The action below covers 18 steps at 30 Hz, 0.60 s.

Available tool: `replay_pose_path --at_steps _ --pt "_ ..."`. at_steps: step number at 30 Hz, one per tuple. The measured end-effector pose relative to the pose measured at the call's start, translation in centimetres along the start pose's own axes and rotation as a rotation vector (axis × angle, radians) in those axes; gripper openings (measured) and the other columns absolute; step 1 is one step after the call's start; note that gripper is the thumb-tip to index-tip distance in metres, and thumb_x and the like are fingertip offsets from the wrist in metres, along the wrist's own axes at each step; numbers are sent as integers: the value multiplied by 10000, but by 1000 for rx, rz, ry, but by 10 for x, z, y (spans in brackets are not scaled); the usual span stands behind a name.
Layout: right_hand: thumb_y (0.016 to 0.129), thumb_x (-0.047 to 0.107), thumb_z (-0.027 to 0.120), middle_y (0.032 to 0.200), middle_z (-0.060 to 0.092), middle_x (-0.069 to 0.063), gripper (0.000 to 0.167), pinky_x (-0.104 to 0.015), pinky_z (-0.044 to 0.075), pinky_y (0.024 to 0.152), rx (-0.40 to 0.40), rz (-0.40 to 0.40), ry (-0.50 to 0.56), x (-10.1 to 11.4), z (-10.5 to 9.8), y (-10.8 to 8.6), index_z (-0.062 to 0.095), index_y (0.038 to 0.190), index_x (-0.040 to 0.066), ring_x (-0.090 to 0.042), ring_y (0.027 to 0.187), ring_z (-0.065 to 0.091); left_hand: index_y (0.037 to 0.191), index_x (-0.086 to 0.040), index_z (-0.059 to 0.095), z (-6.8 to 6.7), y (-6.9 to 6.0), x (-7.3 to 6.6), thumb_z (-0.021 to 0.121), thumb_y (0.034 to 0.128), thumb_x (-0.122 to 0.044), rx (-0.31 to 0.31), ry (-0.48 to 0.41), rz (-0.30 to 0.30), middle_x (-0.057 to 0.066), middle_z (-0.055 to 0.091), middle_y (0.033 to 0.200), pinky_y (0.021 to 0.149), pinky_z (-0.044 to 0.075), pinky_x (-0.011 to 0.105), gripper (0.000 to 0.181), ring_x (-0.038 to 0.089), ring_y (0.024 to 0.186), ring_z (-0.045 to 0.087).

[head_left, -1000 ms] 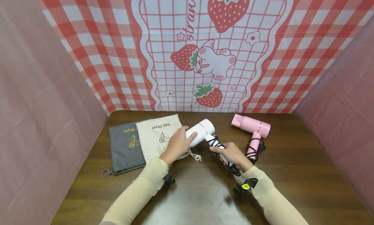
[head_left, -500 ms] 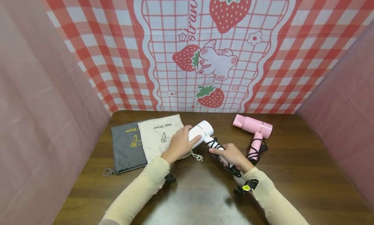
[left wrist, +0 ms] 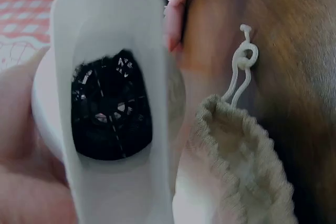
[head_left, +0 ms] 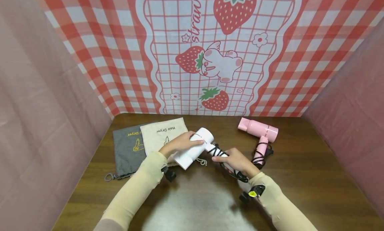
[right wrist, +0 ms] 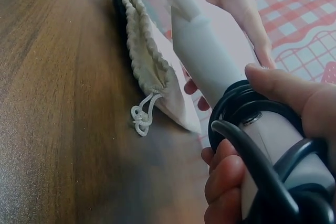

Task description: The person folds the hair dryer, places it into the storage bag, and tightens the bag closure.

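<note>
A white hair dryer (head_left: 192,151) is held by both hands above the table, its nozzle angled toward the lower left in the head view. My left hand (head_left: 181,142) grips the barrel, thumb across the top. My right hand (head_left: 237,160) is curled round the handle (right wrist: 278,145), which is wrapped in black cord (right wrist: 252,150). The left wrist view looks into the nozzle (left wrist: 113,114). Under and behind the left hand lies a cream drawstring bag (head_left: 160,129), its gathered mouth and white cord (left wrist: 244,64) showing beside the dryer.
A grey drawstring bag (head_left: 127,157) lies partly under the cream one at the left. A pink hair dryer (head_left: 261,129) with black cord round its handle rests on the wooden table (head_left: 300,177) at the right. A checked cloth (head_left: 120,67) hangs behind.
The white dryer's barrel has turned and shifted down and left, exposing its nozzle. My left hand has moved along the barrel toward the handle joint. My right hand keeps its hold on the handle.
</note>
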State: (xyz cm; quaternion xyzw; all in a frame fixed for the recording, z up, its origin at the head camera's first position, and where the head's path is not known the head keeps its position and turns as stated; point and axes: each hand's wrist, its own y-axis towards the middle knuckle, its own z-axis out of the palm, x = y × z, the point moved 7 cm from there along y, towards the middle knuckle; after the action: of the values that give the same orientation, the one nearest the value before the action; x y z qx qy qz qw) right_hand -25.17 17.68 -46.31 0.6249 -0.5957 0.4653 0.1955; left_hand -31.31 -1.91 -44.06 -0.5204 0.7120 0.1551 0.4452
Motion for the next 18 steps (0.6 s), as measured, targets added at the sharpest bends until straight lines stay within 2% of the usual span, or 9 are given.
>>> replay_pose_path --at_steps 3,7,13,18 --pt "798 444 756 478 505 16 398 -241 393 412 10 -10 -25 3 1 -1 619 720 79 -91 389 438 1366 -11 451 4 0 4 653 879 -489 49 -98 -44 145 625 1023 571 551 322 712 207 714 638" --pt "807 476 741 484 514 15 415 -240 396 423 19 -16 -41 5 1 -3 628 720 86 -97 401 449 1343 8 450 7 0 5 671 865 -489 53 -140 -67 132 613 998 563 546 318 724 198 706 628" --pt "823 536 701 473 501 22 466 -249 399 423 6 -19 -39 5 3 -5 602 703 96 -96 394 442 1258 8 512 8 -2 1 689 847 -478 -25 -106 -56 127 622 943 537 532 317 661 198 677 613" --pt "837 506 700 450 470 39 450 -245 388 411 -71 -5 -2 2 6 -5 578 683 102 -84 382 427 1137 -6 584 9 -2 -4 678 852 -456 -116 -89 10 120 642 891 533 520 301 541 182 655 602"
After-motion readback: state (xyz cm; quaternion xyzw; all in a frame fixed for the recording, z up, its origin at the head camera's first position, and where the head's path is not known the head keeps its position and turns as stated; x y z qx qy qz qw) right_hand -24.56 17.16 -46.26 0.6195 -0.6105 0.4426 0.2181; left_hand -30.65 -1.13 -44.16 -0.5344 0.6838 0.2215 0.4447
